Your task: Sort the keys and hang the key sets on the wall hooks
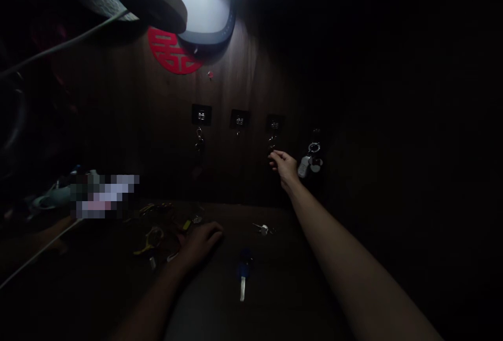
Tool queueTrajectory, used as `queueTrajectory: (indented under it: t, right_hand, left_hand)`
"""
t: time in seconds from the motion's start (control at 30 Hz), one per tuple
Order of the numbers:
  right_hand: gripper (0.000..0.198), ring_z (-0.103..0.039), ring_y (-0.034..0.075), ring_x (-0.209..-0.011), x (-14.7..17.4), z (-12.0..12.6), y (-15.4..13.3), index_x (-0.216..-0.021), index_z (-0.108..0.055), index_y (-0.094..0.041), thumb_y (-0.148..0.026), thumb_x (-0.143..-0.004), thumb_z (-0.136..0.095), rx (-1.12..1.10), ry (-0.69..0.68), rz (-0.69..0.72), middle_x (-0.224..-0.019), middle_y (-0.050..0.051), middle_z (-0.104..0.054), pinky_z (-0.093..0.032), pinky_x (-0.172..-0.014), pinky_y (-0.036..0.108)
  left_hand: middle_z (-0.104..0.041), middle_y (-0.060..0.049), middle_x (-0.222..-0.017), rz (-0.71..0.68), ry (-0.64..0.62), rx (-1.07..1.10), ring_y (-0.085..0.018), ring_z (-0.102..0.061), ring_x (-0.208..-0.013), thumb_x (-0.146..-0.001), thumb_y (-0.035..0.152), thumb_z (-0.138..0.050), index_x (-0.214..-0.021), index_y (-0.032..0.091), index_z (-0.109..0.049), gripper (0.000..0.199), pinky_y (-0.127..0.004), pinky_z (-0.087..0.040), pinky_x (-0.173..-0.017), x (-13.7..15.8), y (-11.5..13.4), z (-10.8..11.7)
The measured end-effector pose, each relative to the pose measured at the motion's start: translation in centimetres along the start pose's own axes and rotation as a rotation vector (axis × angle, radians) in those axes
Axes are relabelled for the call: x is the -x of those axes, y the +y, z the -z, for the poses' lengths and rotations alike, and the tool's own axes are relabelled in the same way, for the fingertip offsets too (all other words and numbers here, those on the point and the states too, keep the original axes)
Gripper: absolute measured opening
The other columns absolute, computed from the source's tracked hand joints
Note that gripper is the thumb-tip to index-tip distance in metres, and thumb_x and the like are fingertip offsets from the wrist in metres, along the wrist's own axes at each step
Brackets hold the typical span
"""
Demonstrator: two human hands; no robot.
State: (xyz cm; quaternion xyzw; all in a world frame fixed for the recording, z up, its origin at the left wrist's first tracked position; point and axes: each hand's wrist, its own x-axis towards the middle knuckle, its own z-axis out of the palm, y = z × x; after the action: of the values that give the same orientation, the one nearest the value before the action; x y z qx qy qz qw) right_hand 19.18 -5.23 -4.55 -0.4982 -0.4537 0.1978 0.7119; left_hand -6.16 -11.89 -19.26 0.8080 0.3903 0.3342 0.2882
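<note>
Three black hooks (201,115) show; from the rightmost one hangs one key ring (272,141), roughly upright. It is just above the fingertips of the right hand (286,167), the nearer, which seem pinched on its dark lower end. Below-left of this hook lie one silver key bunch (264,230), one blue key (243,273), and the left hand (200,240), half-open, holding nothing visible.

Smooth wood grain covers the panel (251,74); on it, a key ring (314,144) shows shiny metal; below it, a key (242,284) pairs bright metal with, probably, plastic.
</note>
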Motion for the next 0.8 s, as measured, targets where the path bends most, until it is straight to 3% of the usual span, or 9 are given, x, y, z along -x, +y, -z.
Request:
queueTrajectory:
  t: [0.2,0.5,0.63,0.8]
  right_hand:
    - [0.028,-0.053,0.007,-0.054,3.8,0.7,2.0,-0.085,-0.064,-0.016,-0.032,-0.063,-0.059,0.023,-0.083,-0.078,-0.077,0.003,-0.066,-0.037,-0.045,0.017]
    - [0.031,-0.053,0.010,-0.053,10.7,0.9,7.5,-0.081,-0.064,-0.017,-0.039,-0.060,-0.061,0.013,-0.198,-0.222,-0.074,0.004,-0.067,-0.036,-0.043,0.019]
    - [0.029,-0.053,0.011,-0.051,12.5,0.4,8.9,-0.077,-0.064,-0.016,-0.040,-0.061,-0.059,0.064,-0.238,-0.219,-0.071,0.005,-0.067,-0.037,-0.042,0.020]
    - [0.023,-0.059,0.016,-0.062,13.5,0.0,9.5,-0.073,-0.064,-0.018,-0.039,-0.065,-0.056,0.150,-0.332,-0.100,-0.073,0.004,-0.066,-0.045,-0.053,0.026]
  left_hand:
    - [-0.066,-0.001,-0.094,-0.015,-0.003,-0.034,-0.017,-0.058,-0.089,-0.080,0.030,-0.045,-0.087,0.022,-0.061,0.019,-0.025,-0.042,-0.079,0.1,-0.2,0.0]
    - [-0.065,-0.004,-0.096,-0.024,-0.029,-0.142,-0.017,-0.058,-0.091,-0.080,0.024,-0.044,-0.088,0.020,-0.060,0.017,-0.026,-0.041,-0.081,0.3,0.8,0.2]
    - [-0.065,-0.003,-0.095,-0.035,-0.010,-0.223,-0.018,-0.058,-0.090,-0.081,0.024,-0.043,-0.090,0.022,-0.060,0.019,-0.028,-0.042,-0.079,0.5,1.0,0.4]
    - [-0.065,-0.003,-0.100,-0.019,0.143,-0.230,-0.019,-0.058,-0.093,-0.083,0.027,-0.042,-0.097,0.024,-0.058,0.022,-0.029,-0.041,-0.081,0.6,1.1,0.8]
